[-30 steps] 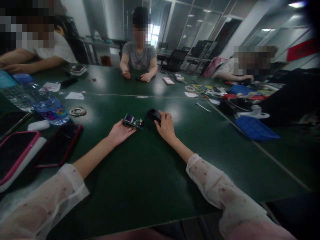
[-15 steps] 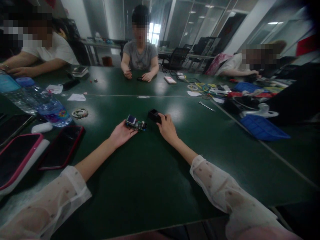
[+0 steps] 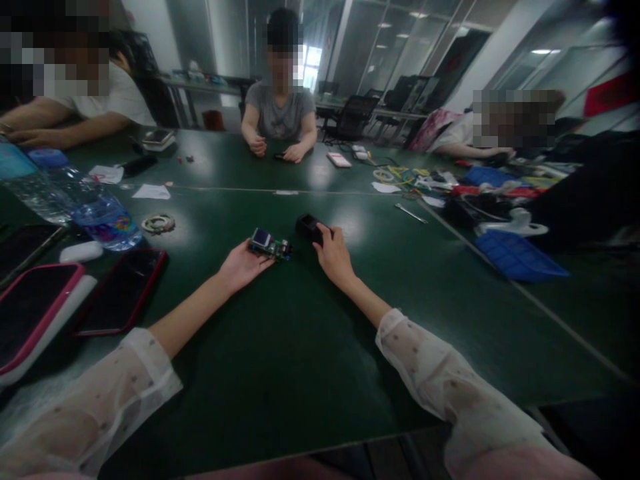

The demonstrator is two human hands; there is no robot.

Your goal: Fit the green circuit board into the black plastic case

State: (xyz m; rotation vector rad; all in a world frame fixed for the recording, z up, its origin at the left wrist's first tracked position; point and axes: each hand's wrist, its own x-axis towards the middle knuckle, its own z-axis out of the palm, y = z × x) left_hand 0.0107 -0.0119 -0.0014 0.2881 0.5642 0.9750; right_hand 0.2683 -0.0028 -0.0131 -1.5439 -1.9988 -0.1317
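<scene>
In the head view, a small green circuit board [image 3: 273, 247] with a little screen at its left end rests across the fingers of my left hand [image 3: 239, 268]. The thumb lies along its edge, and the board's screen side faces up. To the right, my right hand [image 3: 334, 257] grips the near end of a black rectangular case [image 3: 310, 227], whose upper face shows a window-like opening. Case and board are apart, with a short gap of green tabletop [image 3: 270, 360] between them. My right fingertips partly cover the case.
Phones [image 3: 123, 291], a white earbud case [image 3: 81, 251] and water bottles [image 3: 107, 217] crowd the left side. Beyond my left hand lies a ring-shaped coil [image 3: 158, 223]. A wrench [image 3: 411, 213], blue trays [image 3: 520, 255] and tangled cables [image 3: 400, 176] are at right. Several people sit around the table.
Both hands keep their holds on the board and the case, with almost no movement. The whole view has shifted slightly.
</scene>
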